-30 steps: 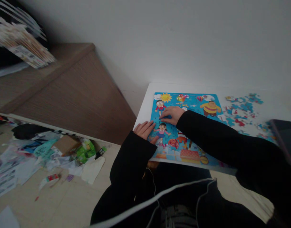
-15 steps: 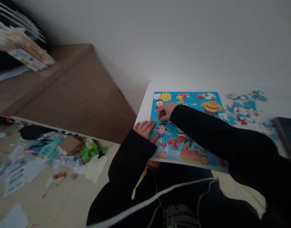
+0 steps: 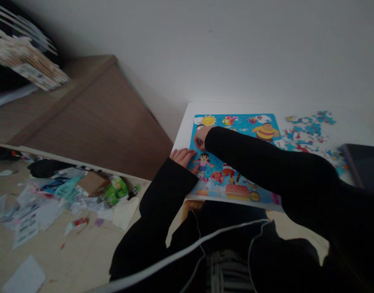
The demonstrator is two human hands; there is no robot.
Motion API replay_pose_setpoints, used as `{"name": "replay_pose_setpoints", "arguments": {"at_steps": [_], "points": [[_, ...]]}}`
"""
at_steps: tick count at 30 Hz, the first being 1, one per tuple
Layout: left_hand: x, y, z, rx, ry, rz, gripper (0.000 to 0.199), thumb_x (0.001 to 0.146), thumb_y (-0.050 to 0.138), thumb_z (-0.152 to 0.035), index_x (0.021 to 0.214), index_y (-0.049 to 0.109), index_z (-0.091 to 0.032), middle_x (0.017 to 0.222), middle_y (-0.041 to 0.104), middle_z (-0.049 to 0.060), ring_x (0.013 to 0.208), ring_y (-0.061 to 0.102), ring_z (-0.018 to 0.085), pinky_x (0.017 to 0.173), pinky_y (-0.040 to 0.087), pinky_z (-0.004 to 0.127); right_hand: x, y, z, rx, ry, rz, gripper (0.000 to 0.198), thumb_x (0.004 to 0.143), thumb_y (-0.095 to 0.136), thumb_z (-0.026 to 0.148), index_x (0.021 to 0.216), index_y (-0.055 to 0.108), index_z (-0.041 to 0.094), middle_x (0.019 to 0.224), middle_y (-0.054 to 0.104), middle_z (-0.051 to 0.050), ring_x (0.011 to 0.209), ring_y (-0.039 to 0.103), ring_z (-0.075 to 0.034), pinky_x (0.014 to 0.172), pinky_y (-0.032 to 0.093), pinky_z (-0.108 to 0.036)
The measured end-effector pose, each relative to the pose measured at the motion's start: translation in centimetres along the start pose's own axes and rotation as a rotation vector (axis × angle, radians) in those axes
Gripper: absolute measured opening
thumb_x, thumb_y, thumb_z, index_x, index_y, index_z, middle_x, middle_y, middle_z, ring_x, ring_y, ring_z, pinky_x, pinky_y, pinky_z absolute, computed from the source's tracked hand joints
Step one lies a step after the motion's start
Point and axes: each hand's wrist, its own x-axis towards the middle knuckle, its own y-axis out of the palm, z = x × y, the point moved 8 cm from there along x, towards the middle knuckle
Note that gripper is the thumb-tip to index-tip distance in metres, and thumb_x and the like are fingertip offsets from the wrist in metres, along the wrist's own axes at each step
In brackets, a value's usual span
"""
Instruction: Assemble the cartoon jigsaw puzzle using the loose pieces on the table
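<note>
A colourful cartoon jigsaw puzzle [image 3: 260, 148] on a blue ground lies flat on a white table [image 3: 236, 108]. My left hand [image 3: 184, 156] rests at its left edge with fingers stretched out, beside the girl figure [image 3: 203, 162]. Just above that figure, my right hand [image 3: 201, 137] is bent down over the upper left part of the puzzle. Its fingers are pinched together; whatever may be between them is hidden. The right sleeve covers much of the puzzle's middle.
Loose puzzle pieces [image 3: 309, 128] are scattered right of the puzzle. A dark flat object [image 3: 362, 162] lies at the table's right. Left stands a brown wooden cabinet [image 3: 92, 110] with a bundle of cotton swabs [image 3: 31, 61]. Paper and bags [image 3: 67, 195] litter the floor. A white cord [image 3: 187, 258] crosses my lap.
My right hand has shifted left across the puzzle, nearer its left edge and over the boy figure. My left hand stays at the edge. The whole view has moved slightly.
</note>
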Motion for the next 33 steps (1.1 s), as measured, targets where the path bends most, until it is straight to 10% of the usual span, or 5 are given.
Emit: {"name": "replay_pose_setpoints", "arguments": {"at_steps": [8,13,33], "points": [[-0.4,-1.0,0.4,-0.012,-0.013,-0.061,0.041,0.078,0.06,-0.046,0.109,0.062,-0.019,0.121,0.062,0.009,0.118,0.053,0.029,0.107,0.03,0.05,-11.4,0.0,1.1,-0.036,-0.222,-0.126,0.021,0.085,0.054,0.019,0.1,0.069,0.022,0.094,0.07,-0.003,0.08,0.062,-0.015,0.069,0.044,-0.026],[-2.1,-2.3,-1.3,0.007,0.009,-0.091,0.035,0.08,0.059,-0.047,0.106,0.065,-0.025,0.12,0.064,0.007,0.119,0.054,0.027,0.113,0.017,0.054,-16.7,4.5,1.9,-0.109,-0.356,-0.246,0.033,0.092,0.047,0.023,0.122,0.061,0.022,0.116,0.066,-0.005,0.105,0.058,-0.02,0.084,0.049,-0.033],[-6.6,-1.6,-3.8,0.003,0.005,-0.073,0.053,0.072,0.066,-0.062,0.108,0.064,-0.023,0.113,0.068,0.008,0.111,0.06,0.027,0.114,0.014,0.051,-20.0,6.6,1.2,-0.12,-0.323,-0.549,0.027,0.092,0.05,0.026,0.113,0.066,0.021,0.114,0.068,-0.003,0.11,0.06,-0.019,0.088,0.052,-0.031]]}}
